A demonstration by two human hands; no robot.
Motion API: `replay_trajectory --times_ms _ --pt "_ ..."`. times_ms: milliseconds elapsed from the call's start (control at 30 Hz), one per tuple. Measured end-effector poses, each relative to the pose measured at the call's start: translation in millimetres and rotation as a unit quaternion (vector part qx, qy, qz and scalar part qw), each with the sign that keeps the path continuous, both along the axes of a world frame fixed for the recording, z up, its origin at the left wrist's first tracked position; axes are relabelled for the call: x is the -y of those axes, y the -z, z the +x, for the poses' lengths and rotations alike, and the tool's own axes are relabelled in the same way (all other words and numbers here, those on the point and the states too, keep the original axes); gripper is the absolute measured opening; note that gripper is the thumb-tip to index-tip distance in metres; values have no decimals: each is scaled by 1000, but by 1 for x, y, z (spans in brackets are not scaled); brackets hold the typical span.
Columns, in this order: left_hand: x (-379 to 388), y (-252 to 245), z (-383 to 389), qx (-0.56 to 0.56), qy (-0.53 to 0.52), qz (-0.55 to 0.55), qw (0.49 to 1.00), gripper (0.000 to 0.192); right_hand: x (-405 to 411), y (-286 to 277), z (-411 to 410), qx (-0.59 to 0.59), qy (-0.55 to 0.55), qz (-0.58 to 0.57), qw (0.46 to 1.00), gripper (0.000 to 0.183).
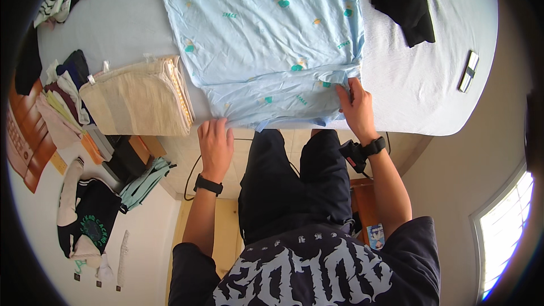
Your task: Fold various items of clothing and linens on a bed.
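A light blue cloth (255, 38) with a teal and orange space print lies spread on the bed, creased, its far end cut off by the frame. Across its near end runs a folded-over band (272, 93), with a small flap hanging at the bed's front edge. My right hand (359, 108) pinches the band's right side between thumb and fingers. At the band's near left corner, the fingertips of my left hand (216, 146) touch the cloth; whether they grip it is hidden.
On the pale bed sheet (408, 89), a folded beige blanket (131, 97) lies left of the cloth. Black clothing (401, 4) lies at the far right, near a small dark-banded object (468, 72). Several garments (63, 93) are piled left; a jacket (91, 216) hangs on the wall.
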State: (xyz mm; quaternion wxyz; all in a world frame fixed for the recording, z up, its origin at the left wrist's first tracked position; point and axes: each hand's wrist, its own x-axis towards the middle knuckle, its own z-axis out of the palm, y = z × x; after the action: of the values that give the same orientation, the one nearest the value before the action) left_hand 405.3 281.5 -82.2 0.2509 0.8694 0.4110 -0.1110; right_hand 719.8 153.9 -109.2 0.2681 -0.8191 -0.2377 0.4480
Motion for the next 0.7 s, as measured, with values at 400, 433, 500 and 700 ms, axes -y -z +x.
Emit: replay_trajectory --times_ms 400,433,500,700 --pt "10 6 -24 77 -116 28 990 23 0 -1 0 -16 3 -5 1000 18" --pt "14 8 -27 76 -118 28 990 23 -1 -2 -1 -19 3 -12 1000 17" --pt "21 11 -32 160 -273 12 948 25 1 -2 -1 15 -36 0 999 16" --pt "49 25 -44 236 -515 -73 821 21 4 -7 -10 54 -64 13 996 13"
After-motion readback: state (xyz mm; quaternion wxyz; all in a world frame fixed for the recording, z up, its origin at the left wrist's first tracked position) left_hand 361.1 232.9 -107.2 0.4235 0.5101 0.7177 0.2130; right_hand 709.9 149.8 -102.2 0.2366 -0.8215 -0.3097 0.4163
